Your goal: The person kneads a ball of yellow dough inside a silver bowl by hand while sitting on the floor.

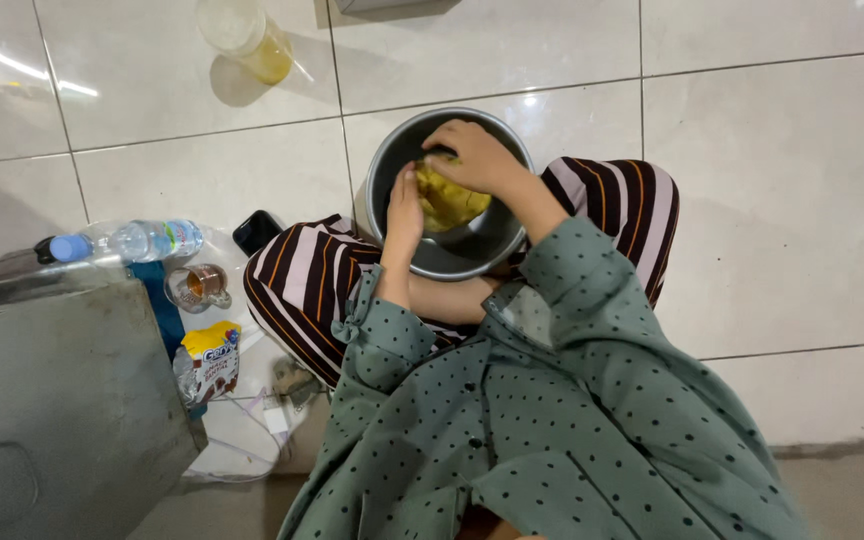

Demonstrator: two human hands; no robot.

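Observation:
A round metal bowl (398,148) rests between my knees on the tiled floor. Inside lies a lump of yellow dough (449,203). My left hand (404,207) reaches down into the bowl's left side, fingers against the dough. My right hand (474,156) presses on top of the dough from the far side, fingers curled over it. I wear a green dotted shirt and striped trousers.
A plastic jar of yellowish liquid (248,38) stands on the tiles at top left. To my left lie a water bottle (142,241), a dark phone (256,231), a small glass cup (200,285), a yellow packet (210,360) and a grey metal box (62,400).

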